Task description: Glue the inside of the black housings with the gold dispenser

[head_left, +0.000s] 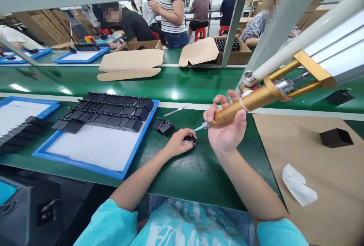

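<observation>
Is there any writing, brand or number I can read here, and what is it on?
Nothing reads clearly.
Teal shirt: white print, creased and cut off at the frame edge, unreadable.
Gold tool in the right hand: no label shows.
Small black part in the left hand: no marking shows.
Cardboard boxes at the back: any print too small.

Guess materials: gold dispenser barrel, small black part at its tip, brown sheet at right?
The gold dispenser barrel: likely anodised metal, satin sheen with highlights. The small black part: probably moulded plastic, matte, uniform. The brown sheet: cardboard, dull tan, flat.
</observation>
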Tool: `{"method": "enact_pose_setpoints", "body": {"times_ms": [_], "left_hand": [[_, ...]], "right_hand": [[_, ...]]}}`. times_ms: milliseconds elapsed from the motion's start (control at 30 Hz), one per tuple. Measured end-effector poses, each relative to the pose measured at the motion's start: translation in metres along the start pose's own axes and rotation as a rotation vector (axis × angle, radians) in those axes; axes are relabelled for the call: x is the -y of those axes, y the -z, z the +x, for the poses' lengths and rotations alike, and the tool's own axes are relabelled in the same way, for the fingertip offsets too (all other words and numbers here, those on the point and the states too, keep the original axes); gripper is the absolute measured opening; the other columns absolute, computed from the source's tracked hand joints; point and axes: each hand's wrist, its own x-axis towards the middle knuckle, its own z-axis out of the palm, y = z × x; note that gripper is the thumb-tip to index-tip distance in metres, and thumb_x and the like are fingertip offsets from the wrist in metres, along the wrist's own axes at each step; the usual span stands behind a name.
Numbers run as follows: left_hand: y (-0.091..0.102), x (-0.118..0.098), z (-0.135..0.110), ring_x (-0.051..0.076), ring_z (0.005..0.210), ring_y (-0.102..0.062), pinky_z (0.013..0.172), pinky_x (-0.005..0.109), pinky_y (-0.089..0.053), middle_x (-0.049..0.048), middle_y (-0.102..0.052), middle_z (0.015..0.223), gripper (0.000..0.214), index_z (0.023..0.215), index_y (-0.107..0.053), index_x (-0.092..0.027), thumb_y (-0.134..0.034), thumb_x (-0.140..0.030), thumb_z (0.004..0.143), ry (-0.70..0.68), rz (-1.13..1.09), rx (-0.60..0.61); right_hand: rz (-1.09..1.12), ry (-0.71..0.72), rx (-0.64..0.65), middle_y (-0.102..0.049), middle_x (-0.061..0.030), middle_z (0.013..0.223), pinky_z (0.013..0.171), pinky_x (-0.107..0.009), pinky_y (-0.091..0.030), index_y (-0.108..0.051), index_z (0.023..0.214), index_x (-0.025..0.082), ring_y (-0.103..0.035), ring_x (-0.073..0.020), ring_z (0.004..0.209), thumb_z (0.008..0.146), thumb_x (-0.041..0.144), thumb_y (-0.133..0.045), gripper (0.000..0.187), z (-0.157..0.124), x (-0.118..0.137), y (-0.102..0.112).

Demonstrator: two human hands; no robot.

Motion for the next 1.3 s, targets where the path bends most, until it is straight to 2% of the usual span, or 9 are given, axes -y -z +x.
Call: {"method": "enact_pose_setpoints", "body": {"times_ms": [200,333,467,667,833,967,1100,1167,1300], "left_hand": [[0.012,-0.007,-0.007,0.023,0.1,-0.058,0.091,0.042,-0.042,0.0083,-0.069,0.112,0.044,0.132,-0.05,-0.019,-0.048,-0.019,0.088,-0.202,0.348,0.165],[0.013,-0.008,-0.012,0.023,0.101,-0.058,0.086,0.04,-0.045,0.0096,-0.069,0.109,0.037,0.133,-0.053,-0.019,-0.042,-0.028,0.099,-0.216,0.436,0.114],[0.011,-0.004,-0.014,0.019,0.094,-0.063,0.084,0.034,-0.051,0.0067,-0.07,0.106,0.038,0.133,-0.052,-0.021,-0.05,-0.031,0.097,-0.242,0.374,0.045],[0.002,-0.006,-0.015,0.016,0.09,-0.066,0.082,0.029,-0.052,0.0039,-0.072,0.103,0.02,0.111,-0.063,-0.021,-0.053,-0.031,0.096,-0.187,0.354,-0.008],[-0.014,-0.019,-0.019,0.025,0.088,-0.064,0.073,0.037,-0.048,0.0102,-0.07,0.106,0.038,0.123,-0.057,-0.015,-0.05,-0.04,0.096,-0.128,0.778,0.067],[-0.02,-0.023,-0.019,0.024,0.082,-0.062,0.068,0.037,-0.043,0.0086,-0.067,0.094,0.041,0.129,-0.055,-0.014,-0.05,-0.039,0.096,-0.104,0.942,0.113],[-0.01,-0.014,-0.018,0.027,0.09,-0.061,0.074,0.039,-0.042,0.0125,-0.067,0.096,0.047,0.139,-0.048,-0.012,-0.044,-0.035,0.098,0.036,1.031,-0.023],[0.0,-0.008,-0.019,0.031,0.103,-0.059,0.083,0.043,-0.042,0.016,-0.066,0.108,0.048,0.14,-0.048,-0.014,-0.045,-0.035,0.098,0.129,1.065,-0.132],[0.022,-0.001,-0.017,0.04,0.139,-0.032,0.109,0.054,-0.027,0.02,-0.038,0.149,0.065,0.146,-0.041,-0.019,-0.057,-0.046,0.09,0.208,1.077,-0.36]], "right_hand": [[0.022,0.011,0.004,-0.055,0.0027,0.09,0.05,-0.027,-0.043,-0.054,0.106,0.029,-0.05,-0.0058,0.049,0.076,0.059,-0.059,0.042,0.001,0.001,-0.001],[0.035,0.009,0.01,-0.056,0.0028,0.09,0.049,-0.027,-0.042,-0.054,0.106,0.029,-0.05,-0.0059,0.049,0.076,0.058,-0.06,0.042,0.001,0.001,-0.001],[0.043,0.003,0.015,-0.056,0.0029,0.09,0.05,-0.027,-0.042,-0.054,0.106,0.029,-0.05,-0.0057,0.05,0.077,0.057,-0.06,0.041,0.001,0.0,0.0],[0.027,0.007,0.008,-0.057,0.0035,0.089,0.049,-0.026,-0.042,-0.054,0.105,0.03,-0.05,-0.0056,0.049,0.076,0.058,-0.061,0.042,0.002,0.0,0.001],[0.027,0.014,0.002,-0.057,0.0033,0.088,0.049,-0.026,-0.041,-0.056,0.105,0.029,-0.051,-0.0055,0.049,0.075,0.058,-0.062,0.042,0.002,0.001,0.001],[0.02,0.009,0.004,-0.057,0.0034,0.088,0.048,-0.026,-0.041,-0.057,0.105,0.029,-0.051,-0.0057,0.048,0.075,0.057,-0.062,0.042,0.002,0.001,0.002],[0.003,0.01,-0.007,-0.056,0.0035,0.088,0.049,-0.026,-0.042,-0.057,0.105,0.029,-0.05,-0.006,0.049,0.076,0.056,-0.06,0.04,0.002,0.002,0.002],[0.0,0.011,-0.004,-0.056,0.0035,0.088,0.049,-0.026,-0.042,-0.057,0.104,0.029,-0.05,-0.0061,0.049,0.076,0.056,-0.06,0.038,0.002,0.003,0.002],[0.004,0.016,0.004,-0.056,0.0034,0.089,0.049,-0.026,-0.041,-0.057,0.105,0.03,-0.05,-0.0061,0.049,0.077,0.055,-0.059,0.037,0.003,0.003,0.004]]}}
